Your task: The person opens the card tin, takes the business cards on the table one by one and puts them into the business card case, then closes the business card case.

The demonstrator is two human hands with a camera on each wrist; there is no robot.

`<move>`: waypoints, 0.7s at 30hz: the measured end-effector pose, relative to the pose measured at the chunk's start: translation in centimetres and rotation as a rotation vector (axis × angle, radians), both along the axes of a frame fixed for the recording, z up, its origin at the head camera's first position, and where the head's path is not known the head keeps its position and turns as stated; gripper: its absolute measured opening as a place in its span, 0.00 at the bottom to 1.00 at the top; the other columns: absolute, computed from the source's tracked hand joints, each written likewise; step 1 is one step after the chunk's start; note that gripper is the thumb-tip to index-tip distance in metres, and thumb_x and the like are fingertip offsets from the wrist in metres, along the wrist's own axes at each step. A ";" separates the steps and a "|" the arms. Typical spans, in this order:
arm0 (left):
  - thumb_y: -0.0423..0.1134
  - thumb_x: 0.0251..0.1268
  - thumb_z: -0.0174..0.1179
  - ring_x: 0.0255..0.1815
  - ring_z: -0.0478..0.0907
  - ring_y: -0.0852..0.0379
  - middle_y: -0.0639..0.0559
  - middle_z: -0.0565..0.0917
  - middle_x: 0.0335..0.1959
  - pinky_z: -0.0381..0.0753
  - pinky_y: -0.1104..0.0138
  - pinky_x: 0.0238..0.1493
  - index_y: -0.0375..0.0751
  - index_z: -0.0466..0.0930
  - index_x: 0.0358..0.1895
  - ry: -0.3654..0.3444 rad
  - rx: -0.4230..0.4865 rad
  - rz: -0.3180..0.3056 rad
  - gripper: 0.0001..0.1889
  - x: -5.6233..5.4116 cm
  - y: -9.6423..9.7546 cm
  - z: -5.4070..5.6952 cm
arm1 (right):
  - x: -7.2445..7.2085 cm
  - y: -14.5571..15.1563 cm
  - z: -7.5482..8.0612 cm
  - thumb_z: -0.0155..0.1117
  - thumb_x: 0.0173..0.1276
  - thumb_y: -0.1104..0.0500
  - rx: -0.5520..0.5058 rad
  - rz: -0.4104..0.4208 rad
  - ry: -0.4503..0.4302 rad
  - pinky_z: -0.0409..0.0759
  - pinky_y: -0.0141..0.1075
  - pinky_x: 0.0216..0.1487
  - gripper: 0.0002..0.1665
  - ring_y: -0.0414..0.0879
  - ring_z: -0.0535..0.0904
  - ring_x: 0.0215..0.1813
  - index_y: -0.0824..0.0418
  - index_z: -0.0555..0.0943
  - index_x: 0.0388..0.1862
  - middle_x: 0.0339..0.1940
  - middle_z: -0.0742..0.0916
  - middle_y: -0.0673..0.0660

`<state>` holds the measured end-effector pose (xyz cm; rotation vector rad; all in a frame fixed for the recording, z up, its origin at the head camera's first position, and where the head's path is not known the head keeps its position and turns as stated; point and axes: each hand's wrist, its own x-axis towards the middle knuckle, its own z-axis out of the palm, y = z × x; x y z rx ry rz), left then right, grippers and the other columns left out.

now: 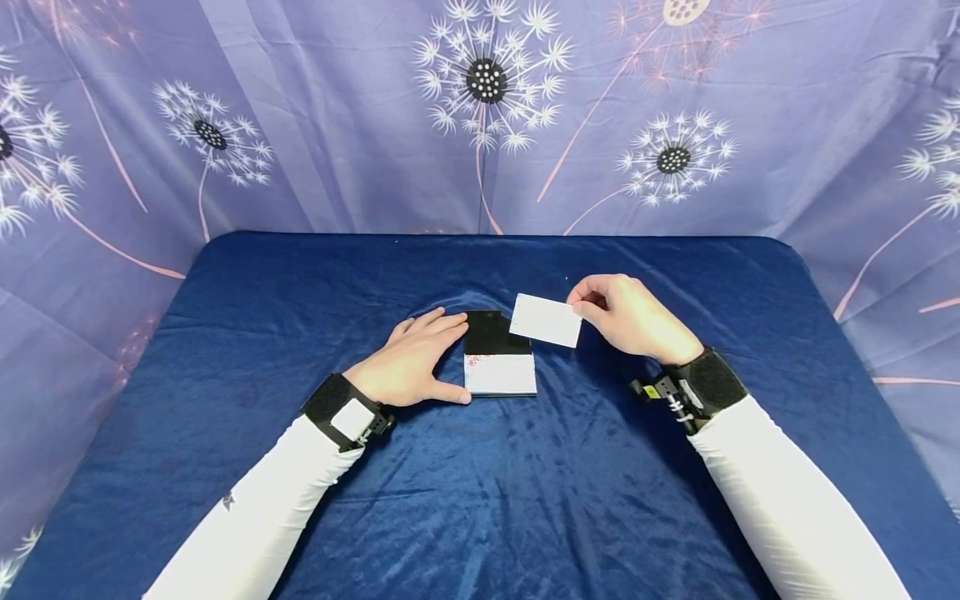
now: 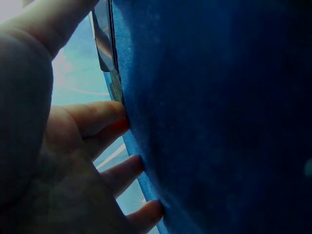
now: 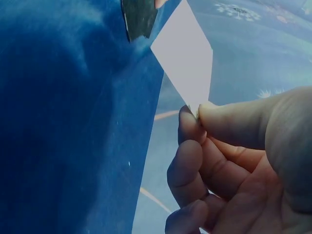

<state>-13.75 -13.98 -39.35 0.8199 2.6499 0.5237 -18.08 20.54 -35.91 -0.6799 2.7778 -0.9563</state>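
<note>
A white card [image 1: 546, 320] is pinched at its right end between the thumb and fingertips of my right hand [image 1: 630, 317]. In the right wrist view the same card [image 3: 184, 53] points away from the thumb, its face plain white. Just left of it an opened black card case [image 1: 487, 335] lies on the table. White cards [image 1: 500, 374], the top one with a small coloured print at its left corner, fill the near half of the case. My left hand [image 1: 408, 358] rests with spread, straight fingers along the case's left side, index fingertip and thumb tip at its edge.
A dark blue velvet cloth [image 1: 450, 492] with soft creases covers the table. Behind it and at both sides hangs a lilac curtain [image 1: 337, 125] printed with dandelions. Each wrist wears a black strap [image 1: 708, 385] with a small camera mount.
</note>
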 end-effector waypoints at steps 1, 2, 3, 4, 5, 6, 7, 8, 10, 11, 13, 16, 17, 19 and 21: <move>0.66 0.65 0.71 0.88 0.41 0.42 0.49 0.54 0.87 0.45 0.36 0.80 0.43 0.55 0.87 0.000 0.000 0.000 0.55 0.0 0.0 0.0 | -0.1 -0.3 -0.1 0.59 0.83 0.63 -0.002 0.003 -0.003 0.73 0.44 0.42 0.09 0.50 0.77 0.34 0.60 0.86 0.46 0.36 0.87 0.59; 0.66 0.65 0.71 0.88 0.41 0.42 0.49 0.54 0.87 0.45 0.36 0.80 0.43 0.55 0.87 0.001 0.000 0.001 0.55 0.0 0.0 0.0 | -0.2 -0.5 -0.2 0.59 0.83 0.63 -0.003 0.007 -0.004 0.73 0.44 0.42 0.09 0.49 0.77 0.34 0.60 0.86 0.46 0.36 0.87 0.59; 0.66 0.65 0.71 0.88 0.41 0.42 0.49 0.54 0.87 0.45 0.36 0.80 0.43 0.55 0.87 0.002 0.000 0.000 0.55 0.0 0.0 0.0 | -0.3 -0.8 -0.3 0.59 0.83 0.63 -0.004 0.011 -0.003 0.73 0.44 0.42 0.09 0.49 0.77 0.34 0.60 0.87 0.46 0.36 0.87 0.59; 0.66 0.65 0.71 0.88 0.41 0.42 0.49 0.54 0.87 0.45 0.35 0.80 0.43 0.55 0.87 0.002 0.001 0.000 0.55 0.0 0.0 0.0 | -0.4 -1.0 -0.4 0.59 0.83 0.63 -0.006 0.015 -0.003 0.74 0.44 0.42 0.09 0.49 0.77 0.34 0.60 0.87 0.45 0.36 0.87 0.59; 0.66 0.64 0.71 0.88 0.41 0.42 0.49 0.54 0.87 0.45 0.35 0.80 0.43 0.55 0.87 0.003 0.001 0.000 0.55 0.0 0.0 0.1 | -0.5 -1.2 -0.5 0.59 0.83 0.63 -0.008 0.020 -0.003 0.74 0.44 0.42 0.09 0.49 0.77 0.34 0.60 0.87 0.45 0.36 0.87 0.59; 0.66 0.64 0.71 0.88 0.41 0.42 0.49 0.54 0.87 0.45 0.35 0.80 0.43 0.55 0.87 0.002 0.002 0.000 0.55 0.0 0.0 0.1 | -0.5 -1.5 -0.5 0.59 0.82 0.63 -0.010 0.026 -0.001 0.74 0.44 0.42 0.09 0.49 0.77 0.34 0.59 0.87 0.45 0.36 0.87 0.59; 0.66 0.64 0.71 0.88 0.41 0.42 0.49 0.54 0.87 0.45 0.35 0.80 0.43 0.55 0.87 0.001 0.002 -0.001 0.55 0.0 -0.1 0.1 | -0.6 -1.7 -0.6 0.59 0.82 0.63 -0.011 0.031 0.001 0.74 0.44 0.42 0.09 0.49 0.77 0.33 0.59 0.87 0.45 0.35 0.87 0.58; 0.66 0.64 0.71 0.88 0.41 0.42 0.49 0.54 0.87 0.45 0.35 0.80 0.43 0.55 0.87 0.001 0.003 -0.001 0.55 0.0 -0.1 0.1 | -0.6 -1.9 -0.7 0.59 0.82 0.63 -0.011 0.036 0.005 0.73 0.44 0.41 0.09 0.48 0.77 0.33 0.59 0.87 0.44 0.35 0.87 0.58; 0.66 0.64 0.71 0.88 0.41 0.42 0.49 0.54 0.87 0.45 0.35 0.80 0.43 0.55 0.86 0.001 0.005 -0.003 0.55 0.0 -0.1 0.1 | -0.8 -2.3 -0.8 0.60 0.82 0.64 -0.012 0.044 0.014 0.73 0.43 0.41 0.09 0.48 0.76 0.32 0.59 0.87 0.44 0.33 0.86 0.56; 0.66 0.65 0.71 0.88 0.41 0.42 0.49 0.54 0.87 0.45 0.36 0.80 0.43 0.55 0.86 0.001 0.005 -0.003 0.55 0.0 -0.1 0.1 | -0.8 -2.5 -0.9 0.60 0.82 0.64 -0.014 0.049 0.018 0.73 0.43 0.41 0.09 0.48 0.76 0.32 0.59 0.87 0.43 0.32 0.85 0.55; 0.66 0.65 0.71 0.88 0.41 0.42 0.49 0.54 0.87 0.45 0.36 0.80 0.43 0.55 0.86 0.001 0.007 -0.004 0.55 0.0 -0.1 0.1 | -0.8 -2.9 -1.0 0.60 0.81 0.64 -0.017 0.058 0.026 0.73 0.43 0.40 0.09 0.47 0.75 0.31 0.59 0.87 0.42 0.31 0.84 0.53; 0.66 0.65 0.71 0.88 0.41 0.41 0.48 0.54 0.87 0.45 0.36 0.80 0.42 0.55 0.86 -0.001 0.009 -0.003 0.55 0.0 -0.1 0.1 | -0.9 -3.4 -1.2 0.60 0.80 0.64 -0.025 0.071 0.035 0.73 0.42 0.40 0.09 0.47 0.75 0.31 0.59 0.87 0.41 0.30 0.83 0.52; 0.66 0.65 0.71 0.88 0.41 0.42 0.49 0.54 0.87 0.45 0.36 0.80 0.42 0.55 0.87 -0.007 0.008 0.000 0.55 0.1 0.0 0.2 | -0.9 -3.6 -1.2 0.61 0.80 0.65 -0.026 0.074 0.037 0.73 0.42 0.39 0.09 0.46 0.75 0.30 0.59 0.87 0.41 0.30 0.83 0.52; 0.66 0.65 0.71 0.88 0.41 0.42 0.48 0.54 0.87 0.44 0.36 0.80 0.42 0.55 0.87 -0.011 0.008 0.002 0.56 0.1 0.0 0.2 | -1.0 -3.9 -1.3 0.61 0.80 0.65 -0.031 0.082 0.043 0.73 0.41 0.39 0.09 0.46 0.76 0.31 0.59 0.87 0.40 0.31 0.85 0.53; 0.66 0.65 0.71 0.88 0.40 0.41 0.48 0.54 0.87 0.44 0.35 0.80 0.42 0.55 0.87 -0.014 0.008 0.004 0.56 0.1 0.0 0.3 | -1.1 -4.3 -1.3 0.61 0.80 0.65 -0.031 0.090 0.050 0.74 0.41 0.40 0.09 0.46 0.76 0.32 0.59 0.87 0.40 0.32 0.86 0.54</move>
